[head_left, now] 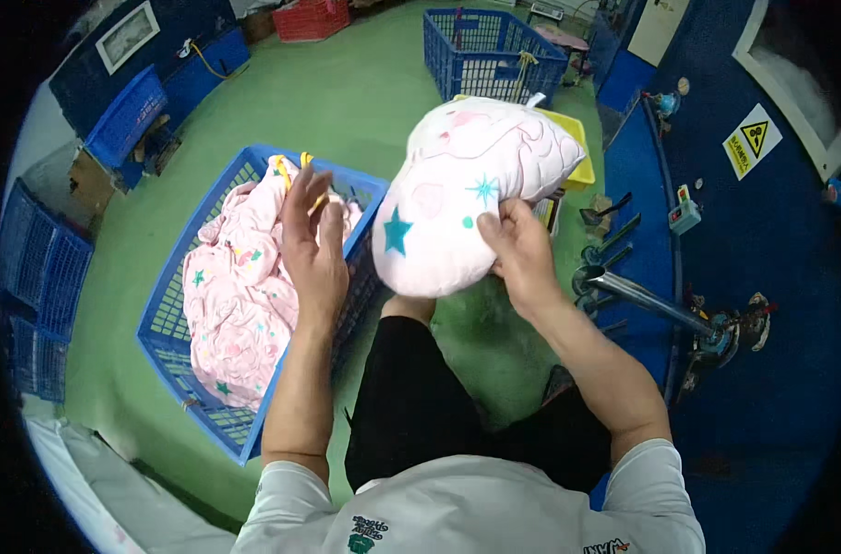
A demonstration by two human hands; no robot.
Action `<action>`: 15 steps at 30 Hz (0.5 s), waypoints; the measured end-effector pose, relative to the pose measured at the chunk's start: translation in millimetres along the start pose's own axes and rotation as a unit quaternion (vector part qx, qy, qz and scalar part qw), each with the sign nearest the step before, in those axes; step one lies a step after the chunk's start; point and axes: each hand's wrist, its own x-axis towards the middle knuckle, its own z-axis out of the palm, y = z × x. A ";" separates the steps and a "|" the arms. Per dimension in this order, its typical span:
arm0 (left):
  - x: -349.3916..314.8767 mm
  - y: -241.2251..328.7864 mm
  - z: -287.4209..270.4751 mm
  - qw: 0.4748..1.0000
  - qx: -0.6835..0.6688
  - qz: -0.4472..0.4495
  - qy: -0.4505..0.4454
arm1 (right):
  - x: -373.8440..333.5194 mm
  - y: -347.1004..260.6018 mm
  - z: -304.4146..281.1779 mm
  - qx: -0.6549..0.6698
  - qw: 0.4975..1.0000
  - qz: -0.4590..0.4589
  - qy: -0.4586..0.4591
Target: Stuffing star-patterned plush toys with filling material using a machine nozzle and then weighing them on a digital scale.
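Note:
My right hand (527,258) pinches the lower right edge of a plump, pale pink stuffed cushion (439,198). The cushion carries a teal star, a lighter starburst and pink patches, and its far part is wrinkled. Raised with fingers stretched out, my left hand (315,254) holds nothing and is apart from the cushion. Below that hand stands a blue plastic crate (155,294), heaped with limp pink fabric covers (231,319) bearing similar stars. My left forearm partly hides the crate's right side.
To my right, a metal nozzle tube (647,297) juts from a blue machine panel (780,277). A yellow bin (576,171) is partly behind the cushion. Farther off stand another blue crate (494,51) and a red basket (312,20). Blue crates (56,263) stack at left on the green floor.

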 end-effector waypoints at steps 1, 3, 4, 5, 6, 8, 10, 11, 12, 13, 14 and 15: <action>4.9 5.8 -9.8 0.997 0.029 -0.015 -0.069 | -23.2 11.5 5.4 -0.001 0.999 0.037 -0.019; -2.0 6.5 -24.0 0.987 0.075 -0.019 -0.143 | -67.7 40.3 15.8 0.010 0.995 0.093 -0.043; -12.9 0.1 -23.8 0.953 0.171 -0.018 -0.249 | -86.1 56.3 21.5 0.011 0.992 0.096 -0.077; -26.5 -7.1 -25.6 0.897 0.262 -0.035 -0.355 | -102.4 71.1 24.9 0.014 0.988 0.103 -0.117; -42.9 -13.5 -30.7 0.895 0.263 -0.034 -0.357 | -117.9 83.3 24.6 0.019 0.987 0.113 -0.112; -76.3 -26.9 -36.2 0.868 0.308 -0.069 -0.382 | -143.3 99.1 11.5 -0.249 0.949 0.078 -0.176; -97.0 -40.6 -37.5 0.841 0.342 -0.091 -0.408 | -155.6 112.7 0.5 -0.519 0.819 0.065 -0.238; -105.8 -44.1 -38.4 0.840 0.340 -0.103 -0.411 | -157.6 120.5 -1.5 -0.500 0.832 0.039 -0.236; -109.0 -47.8 -38.4 0.834 0.345 -0.105 -0.418 | -155.7 129.1 -2.0 -0.419 0.874 0.088 -0.230; -108.9 -51.0 -37.3 0.828 0.351 -0.102 -0.424 | -150.4 138.1 -1.0 -0.334 0.908 0.133 -0.217; -106.9 -53.1 -36.3 0.823 0.359 -0.098 -0.429 | -142.9 147.4 1.9 -0.245 0.932 0.173 -0.204; -104.3 -53.9 -35.3 0.838 0.351 -0.065 -0.413 | -139.2 153.7 4.4 -0.153 0.947 0.210 -0.190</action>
